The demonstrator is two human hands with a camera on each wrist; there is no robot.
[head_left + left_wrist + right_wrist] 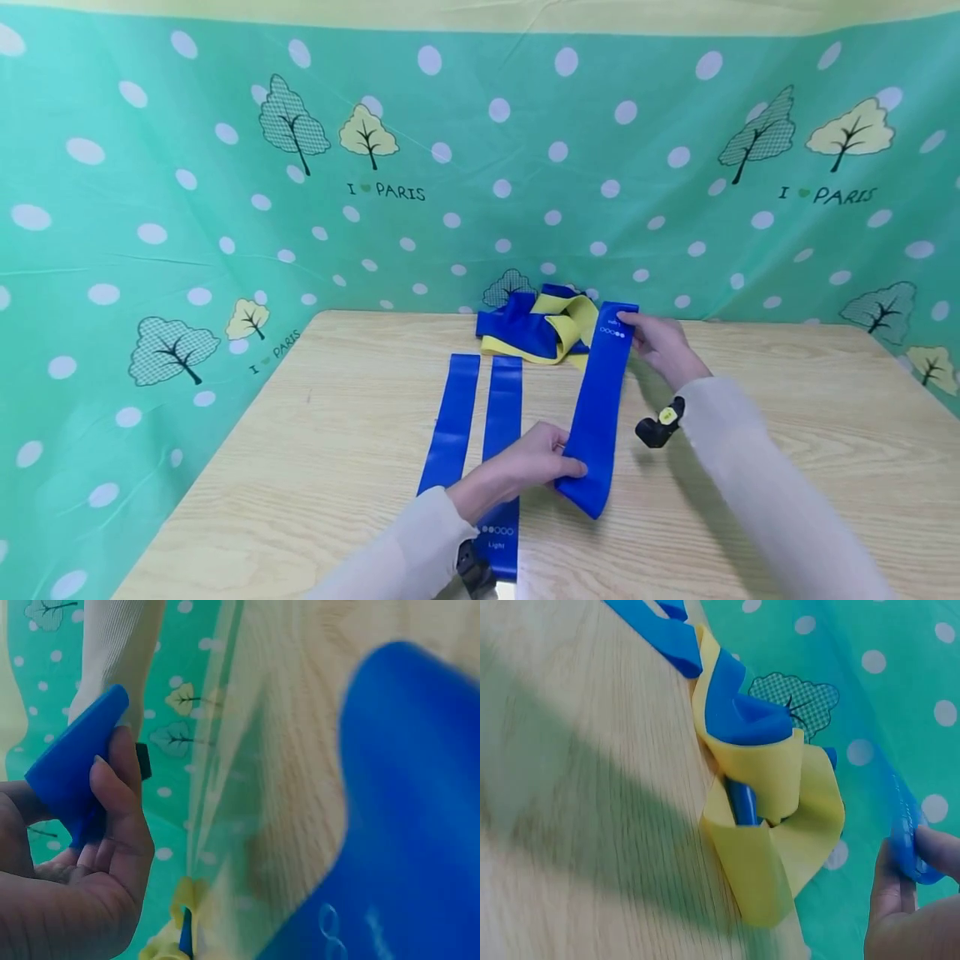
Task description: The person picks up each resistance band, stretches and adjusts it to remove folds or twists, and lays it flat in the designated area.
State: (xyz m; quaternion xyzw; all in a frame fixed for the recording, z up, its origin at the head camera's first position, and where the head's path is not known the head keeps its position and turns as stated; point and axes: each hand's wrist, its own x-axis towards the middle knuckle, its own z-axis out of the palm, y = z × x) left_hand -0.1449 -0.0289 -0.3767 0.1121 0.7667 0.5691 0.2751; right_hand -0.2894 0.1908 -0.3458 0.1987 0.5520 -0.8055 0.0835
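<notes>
Pale sleeves (393,554) come nearest the camera, reaching in over the wooden table (300,467), with a small black device (476,571) on the left wrist and a second black device (652,432), marked by a yellow sticker, on the right wrist. Between the two hands hangs the held band (600,392), blue and slanting, its upper part farther from the person and its lower part nearer. The left hand (528,457) is clamped on the lower end, thumb lying across the blue face. The right hand (663,343) pinches the upper end between thumb and fingers, beside a row of small printed circles and a word that reads upside down.

To the left, two more blue bands lie flat on the table, side by side with a narrow gap between them: the left band (456,417), whose near end is hidden by the left arm, and the middle band (504,408), which passes under that arm and shows "Light" below five circles, two of them filled. By the table's far edge sits a heap (525,329) of crumpled blue and yellow bands, behind the held band's top. A green cloth (510,150) with white dots and printed trees hangs behind
</notes>
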